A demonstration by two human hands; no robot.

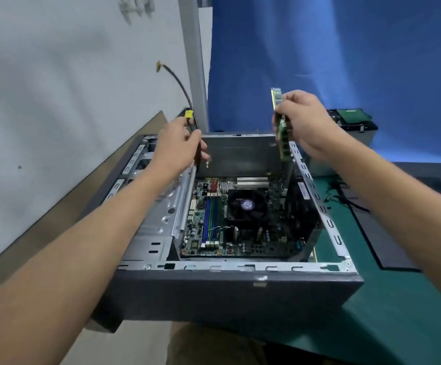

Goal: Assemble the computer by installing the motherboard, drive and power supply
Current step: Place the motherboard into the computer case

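Tabletop (398, 299): covered with a green mat that runs from the near right to the far right of the view. A flat dark panel (388, 238) lies on it to the right of the case, with a thin black lead (351, 202) beside its far end.

Room: white wall (56, 88) at left, with a brown band (56, 219) along its lower edge. A pale upright post (197, 61) stands at centre. A blue curtain (345, 61) fills the background on the right.

Computer case (227, 299): dark grey, lying on its side with the open face up, at the centre of the view and at the left end of the mat.

Motherboard (240, 241): green, seated flat in the bottom of the case. It carries a black cooling fan (248, 205), and blue and green memory slots (212, 217) lie to the fan's left. A bare metal drive cage (161, 219) takes up the left part of the case.

Left grip (180, 146): a bare hand held above the far left corner of the case. Its fingers are curled round a dark cable (185, 93) with a yellow connector (188, 113). The cable arcs upward in front of the wall.

Right grip (306, 125): a bare hand above the far right corner of the case. It pinches a green memory module (284, 143), which is held upright and clear of the board.

Grey box (356, 133): stands on the tabletop behind the case at right, with a green circuit board (352, 115) on top. What kind of unit it is cannot be told.
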